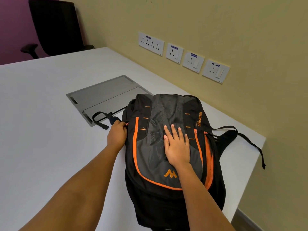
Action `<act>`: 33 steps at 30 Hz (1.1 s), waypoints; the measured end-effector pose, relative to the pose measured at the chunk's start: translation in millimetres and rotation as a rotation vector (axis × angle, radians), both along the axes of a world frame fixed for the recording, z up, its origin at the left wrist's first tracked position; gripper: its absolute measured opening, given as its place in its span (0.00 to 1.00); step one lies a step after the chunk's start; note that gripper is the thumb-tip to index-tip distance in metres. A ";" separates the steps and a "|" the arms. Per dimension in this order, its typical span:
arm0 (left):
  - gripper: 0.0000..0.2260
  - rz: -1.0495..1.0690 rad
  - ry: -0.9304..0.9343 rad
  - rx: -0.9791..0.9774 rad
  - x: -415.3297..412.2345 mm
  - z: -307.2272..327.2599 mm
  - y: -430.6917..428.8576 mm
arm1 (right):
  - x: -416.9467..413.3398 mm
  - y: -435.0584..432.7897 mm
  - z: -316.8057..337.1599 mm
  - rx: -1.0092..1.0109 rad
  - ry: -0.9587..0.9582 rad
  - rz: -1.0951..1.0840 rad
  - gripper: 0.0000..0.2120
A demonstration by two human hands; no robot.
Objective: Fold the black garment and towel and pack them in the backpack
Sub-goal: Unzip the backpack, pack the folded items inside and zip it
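**Backpack lying flat on the desk under my hands**

The backpack (160,147) is lying front side up on the white desk (50,130), near the desk's right edge, with its grey panel and orange zip lines facing me. I am pressing my right hand (177,148) flat on that grey panel, grip open, fingers spread and lying on the fabric. My left hand (116,133) is sitting at the pack's left side, grip curled closed on the edge of the pack by the orange zip; I cannot tell exactly what the fingers are pinching. A black strap (101,118) is looping out on the desk just beyond that hand, and another strap (250,142) is trailing off the right edge. Behind the pack, a grey hatch (103,92) is sitting flush in the desk. Sockets (183,57) are lining the yellow wall, and a black chair (55,27) is standing at the far left.
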State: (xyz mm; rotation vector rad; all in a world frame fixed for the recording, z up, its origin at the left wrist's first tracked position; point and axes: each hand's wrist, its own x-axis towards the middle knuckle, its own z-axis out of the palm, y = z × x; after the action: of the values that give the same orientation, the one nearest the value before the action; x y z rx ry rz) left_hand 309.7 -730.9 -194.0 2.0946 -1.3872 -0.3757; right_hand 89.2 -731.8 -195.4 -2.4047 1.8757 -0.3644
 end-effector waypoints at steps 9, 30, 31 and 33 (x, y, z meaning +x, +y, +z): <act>0.14 -0.039 -0.269 0.046 3.5 3.4 28.3 | 3.8 -0.7 5.5 0.110 0.043 -0.039 0.23; 0.13 0.003 -0.295 0.193 -26.5 16.8 85.6 | 10.2 4.9 26.0 0.336 0.059 -0.070 0.23; 0.12 -0.009 -0.260 0.201 -26.9 18.2 83.6 | 11.7 3.8 30.0 0.367 0.039 -0.078 0.23; 0.12 -0.031 -0.189 0.224 -25.9 20.3 79.9 | 19.0 2.8 38.9 0.367 -0.048 -0.106 0.23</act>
State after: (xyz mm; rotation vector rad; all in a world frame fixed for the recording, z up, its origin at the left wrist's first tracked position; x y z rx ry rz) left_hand 283.8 -651.0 -173.7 2.3435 -1.5482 -0.3685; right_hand 108.2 -728.9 -156.5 -2.0466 1.8624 -0.0717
